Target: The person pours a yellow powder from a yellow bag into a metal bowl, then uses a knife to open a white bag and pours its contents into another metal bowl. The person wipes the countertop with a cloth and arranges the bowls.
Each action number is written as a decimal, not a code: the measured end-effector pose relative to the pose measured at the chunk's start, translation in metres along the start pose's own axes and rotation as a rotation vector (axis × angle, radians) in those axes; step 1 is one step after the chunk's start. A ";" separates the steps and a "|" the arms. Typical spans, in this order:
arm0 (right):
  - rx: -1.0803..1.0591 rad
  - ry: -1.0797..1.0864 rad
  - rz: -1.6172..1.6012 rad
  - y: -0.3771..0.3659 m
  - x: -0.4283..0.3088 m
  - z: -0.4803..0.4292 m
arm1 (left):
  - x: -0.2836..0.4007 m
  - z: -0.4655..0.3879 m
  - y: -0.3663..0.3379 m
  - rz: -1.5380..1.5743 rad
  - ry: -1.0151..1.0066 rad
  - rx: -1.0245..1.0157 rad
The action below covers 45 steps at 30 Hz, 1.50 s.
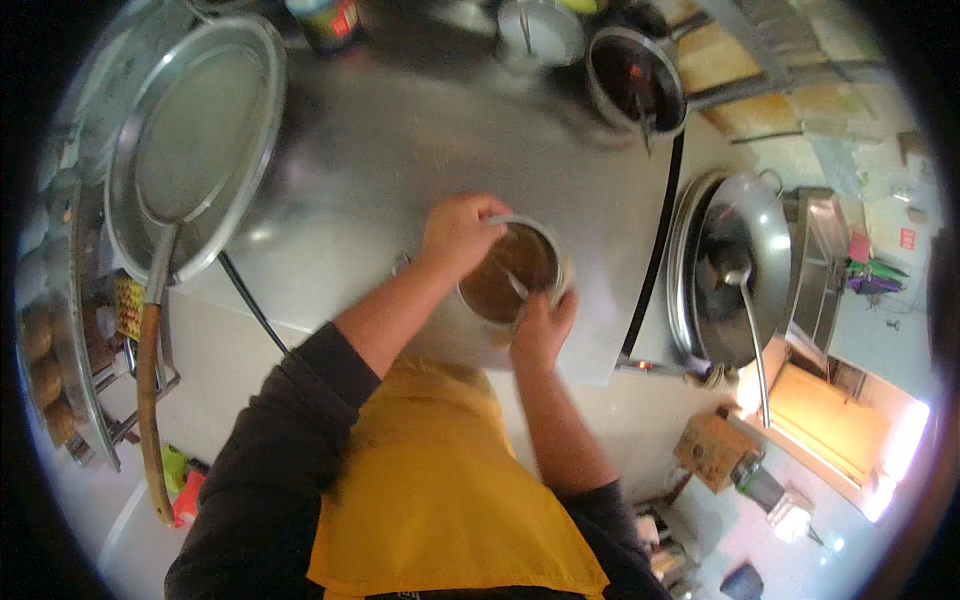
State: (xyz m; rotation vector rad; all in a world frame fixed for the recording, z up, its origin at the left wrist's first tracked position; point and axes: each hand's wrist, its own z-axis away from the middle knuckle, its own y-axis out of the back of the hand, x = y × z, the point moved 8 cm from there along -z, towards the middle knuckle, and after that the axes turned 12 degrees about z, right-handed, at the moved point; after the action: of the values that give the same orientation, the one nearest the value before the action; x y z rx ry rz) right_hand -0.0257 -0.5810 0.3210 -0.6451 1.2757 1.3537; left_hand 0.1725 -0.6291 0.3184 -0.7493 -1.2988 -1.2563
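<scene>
A round metal pot of brown sauce or liquid is between my hands, over the front part of a steel worktop. My left hand grips its rim at the upper left. My right hand is closed around the rim at the lower right, its fingers partly hidden behind the pot wall. A metal spoon stands in the brown contents and reaches the rim beside my right thumb. Whether that thumb also pins the spoon, I cannot tell.
At left, a wide metal basin holds a wooden-handled strainer. A pot of dark liquid and a white bowl stand at the back. Right of the worktop is a wok with a ladle.
</scene>
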 end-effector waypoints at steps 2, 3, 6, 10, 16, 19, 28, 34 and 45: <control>-0.004 -0.215 -0.017 0.000 0.023 0.018 | 0.000 0.004 0.002 0.134 0.065 0.003; -0.050 -0.174 -0.009 -0.002 0.018 0.017 | 0.003 0.007 0.005 0.096 0.062 0.010; -0.306 -0.056 0.327 -0.005 -0.007 -0.016 | 0.012 0.007 0.009 -0.015 0.017 -0.028; -0.741 0.406 1.011 -0.025 -0.042 -0.059 | 0.011 -0.001 -0.018 -0.084 0.003 -0.337; -0.707 0.349 0.743 -0.040 -0.039 -0.081 | -0.013 -0.007 -0.019 0.111 0.153 -0.187; -0.391 0.144 0.366 -0.010 -0.016 -0.059 | -0.019 0.000 -0.016 0.193 0.182 -0.121; -0.043 -0.311 -0.255 0.006 0.015 0.043 | -0.013 0.035 -0.003 0.408 0.302 0.176; -0.212 -0.155 -0.204 0.080 -0.009 0.007 | 0.010 0.043 0.036 0.612 0.291 0.314; -0.225 0.550 0.781 0.074 -0.041 -0.017 | 0.016 -0.128 0.132 0.868 0.305 0.824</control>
State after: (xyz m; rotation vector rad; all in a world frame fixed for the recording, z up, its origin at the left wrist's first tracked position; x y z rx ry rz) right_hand -0.0889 -0.5961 0.3775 -0.7374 1.9571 2.0644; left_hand 0.3296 -0.7227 0.3396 -0.3996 -0.9304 -0.0829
